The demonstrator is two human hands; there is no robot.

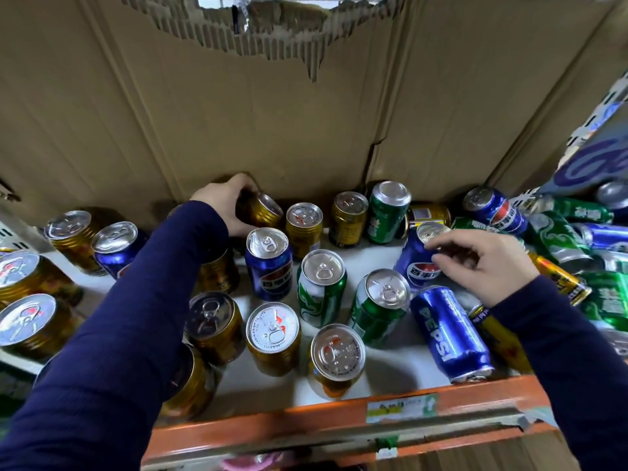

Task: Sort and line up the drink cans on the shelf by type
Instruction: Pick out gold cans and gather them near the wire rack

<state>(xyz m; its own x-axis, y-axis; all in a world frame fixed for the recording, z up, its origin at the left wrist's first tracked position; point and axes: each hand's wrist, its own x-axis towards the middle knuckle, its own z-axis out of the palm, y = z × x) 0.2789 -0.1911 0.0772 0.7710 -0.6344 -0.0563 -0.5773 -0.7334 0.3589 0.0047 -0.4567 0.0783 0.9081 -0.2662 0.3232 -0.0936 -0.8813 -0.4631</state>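
Observation:
Gold, blue and green drink cans stand mixed on a white shelf (pixel 380 365). My left hand (pixel 227 203) grips a tilted gold can (pixel 265 209) at the back, close to the cardboard wall. My right hand (pixel 489 263) hovers with fingers spread over a leaning blue Pepsi can (pixel 416 263), fingertips touching or nearly touching its top. Another blue Pepsi can (pixel 450 333) lies on its side just below that hand. An upright blue can (pixel 268 263) and two green cans (pixel 321 288) (pixel 379 307) stand in the middle.
A torn cardboard sheet (pixel 272 113) backs the shelf. An orange front rail (pixel 306 416) edges it. Several green, blue and gold cans lie heaped at the right (pixel 577 239). More gold cans (pixel 30 321) stand at the left.

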